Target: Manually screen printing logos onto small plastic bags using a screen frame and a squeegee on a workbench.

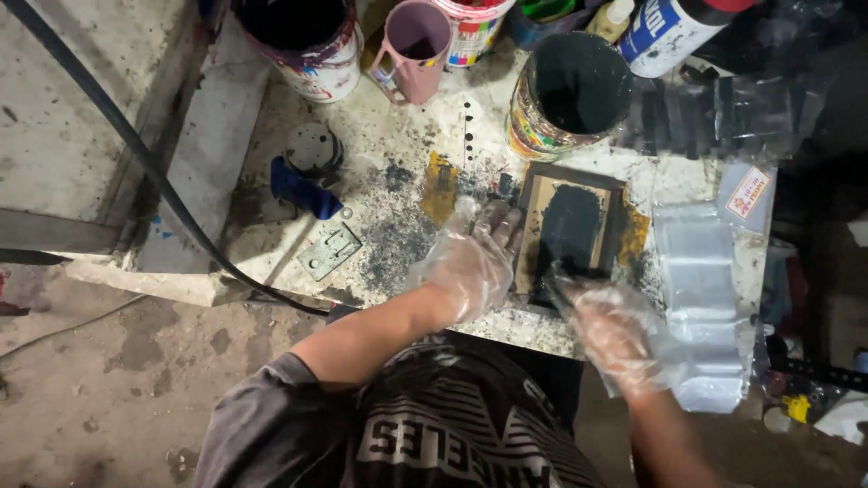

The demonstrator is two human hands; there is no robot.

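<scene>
Presently, left hand (pixel 472 262) lies flat, released, steadying the small frame (pixel 573 226); right hand (pixel 610 327), at four o'clock, clenches a dark tool (pixel 565 287), ink spread partway.

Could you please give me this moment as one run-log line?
left hand: steadies framed screen | right hand: grips tool, on dark ink | both gloved

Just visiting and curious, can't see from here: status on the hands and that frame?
Left hand flat, steadying wooden frame. Right hand gripping a dark tool, working dark ink. Paint can close behind frame.

Top paint cans (pixel 307 45) edge-cropped
</scene>
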